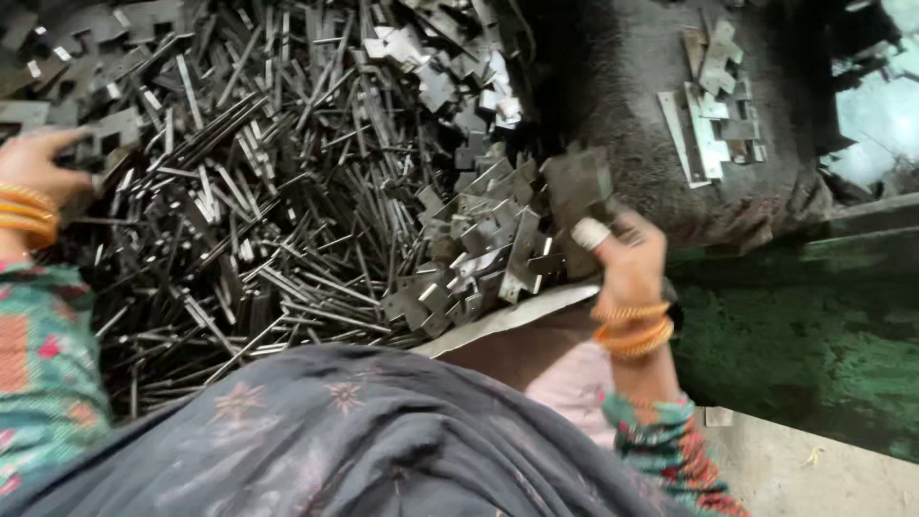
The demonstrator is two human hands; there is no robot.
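Workshop heap of dark metal offcuts, person sorting by hand.

Grimy dark surface (632, 115) carries a dense pile of thin metal strips (268, 211) and, toward the near right, a cluster of flat stamped plates (479, 258). Right hand (627, 263), one finger taped, has its grip closed on a plate (574, 182) at the cluster's far edge. Left hand (38, 168) rests at the strip pile's left margin; whether its grip holds anything cannot be told. Judged stiff, fairly heavy, sharp-edged stock, best taken across flat faces, away from cut edges. More pale plates (713, 105) lie well apart, beyond. Green machine body (814, 335) at right.
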